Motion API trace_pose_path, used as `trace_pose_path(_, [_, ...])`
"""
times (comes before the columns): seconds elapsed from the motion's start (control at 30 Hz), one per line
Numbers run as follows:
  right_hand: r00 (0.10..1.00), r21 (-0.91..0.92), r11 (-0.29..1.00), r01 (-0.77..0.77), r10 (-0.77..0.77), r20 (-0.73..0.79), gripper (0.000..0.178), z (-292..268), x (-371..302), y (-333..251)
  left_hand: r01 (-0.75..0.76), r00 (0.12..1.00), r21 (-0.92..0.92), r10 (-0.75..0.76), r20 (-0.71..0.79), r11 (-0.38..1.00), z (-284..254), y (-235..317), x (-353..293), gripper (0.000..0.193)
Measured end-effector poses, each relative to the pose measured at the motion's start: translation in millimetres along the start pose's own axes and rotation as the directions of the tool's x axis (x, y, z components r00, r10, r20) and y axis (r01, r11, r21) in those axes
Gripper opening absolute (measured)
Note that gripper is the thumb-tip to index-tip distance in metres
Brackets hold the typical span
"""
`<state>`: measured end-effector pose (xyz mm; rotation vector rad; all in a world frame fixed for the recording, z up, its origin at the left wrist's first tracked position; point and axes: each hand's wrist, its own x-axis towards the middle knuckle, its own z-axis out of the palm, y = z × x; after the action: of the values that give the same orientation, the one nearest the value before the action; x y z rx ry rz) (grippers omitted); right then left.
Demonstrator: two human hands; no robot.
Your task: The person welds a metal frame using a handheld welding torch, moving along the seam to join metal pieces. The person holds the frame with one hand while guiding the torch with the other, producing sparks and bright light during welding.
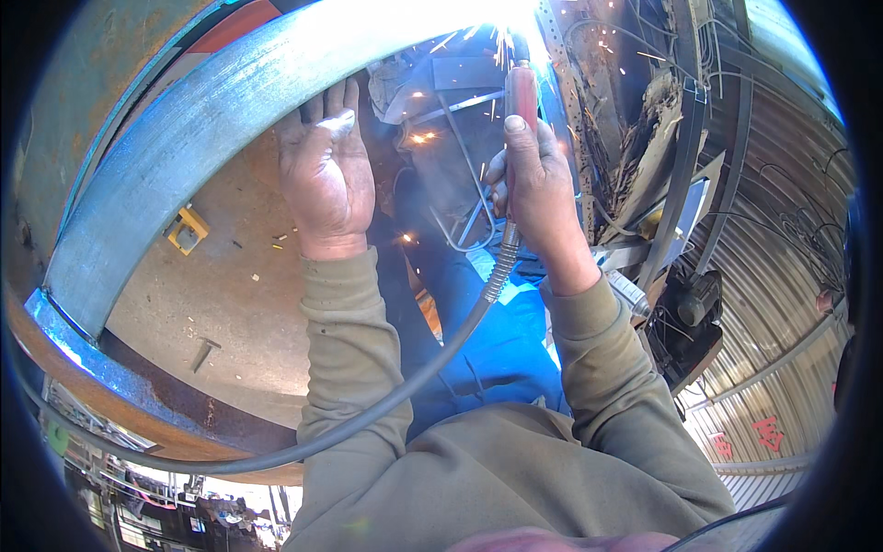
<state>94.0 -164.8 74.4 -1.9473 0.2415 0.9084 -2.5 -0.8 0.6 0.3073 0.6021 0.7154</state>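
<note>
My right hand (543, 179) is wrapped round the red handle of a welding torch (522, 97), thumb lying along it. The torch points away from me, its tip in a glaring white arc (501, 14) that throws sparks. The glare hides the joint there. A grey cable (432, 365) runs from the torch down across my left forearm. Palm up, my left hand (329, 179) rests against the inner edge of a long grey metal beam (175, 156). Its fingers reach out toward the beam and hold nothing I can see; a pale shiny patch shows on the thumb.
A rusty brown steel beam (212, 414) meets the grey one at the left. On the floor lie a small yellow frame-shaped object (188, 230) and a bolt-like piece (204, 353). Metal uprights (685, 175), scrap and corrugated sheeting (773, 276) stand at the right.
</note>
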Motion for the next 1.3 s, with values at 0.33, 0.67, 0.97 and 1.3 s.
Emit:
trace_pose_path(0.33, [1.000, -0.053, 0.999, -0.004, 0.003, -0.016, 0.041, -3.0, -2.5, 1.7, -0.014, 1.000, 0.112, 0.015, -0.009, 0.994, 6.3, -2.2, 0.1, 0.075])
trace_pose_path(0.67, [0.999, 0.019, 0.999, -0.034, 0.033, 0.018, 0.045, -4.0, -1.1, 1.4, 0.002, 1.000, -0.020, -0.002, -0.021, 1.000, -4.4, -2.0, -0.3, 0.076])
trace_pose_path(0.97, [0.999, -0.036, 0.998, -0.047, 0.046, -0.016, 0.044, -4.3, -4.5, -1.5, -0.011, 1.000, 0.146, 0.012, -0.006, 0.989, 4.4, -2.0, -0.3, 0.075])
trace_pose_path(1.3, [0.998, -0.088, 0.995, -0.054, 0.051, -0.035, 0.047, -5.5, -7.6, -1.3, -0.001, 1.000, 0.133, 0.003, -0.018, 0.991, 5.8, -1.8, -0.7, 0.075])
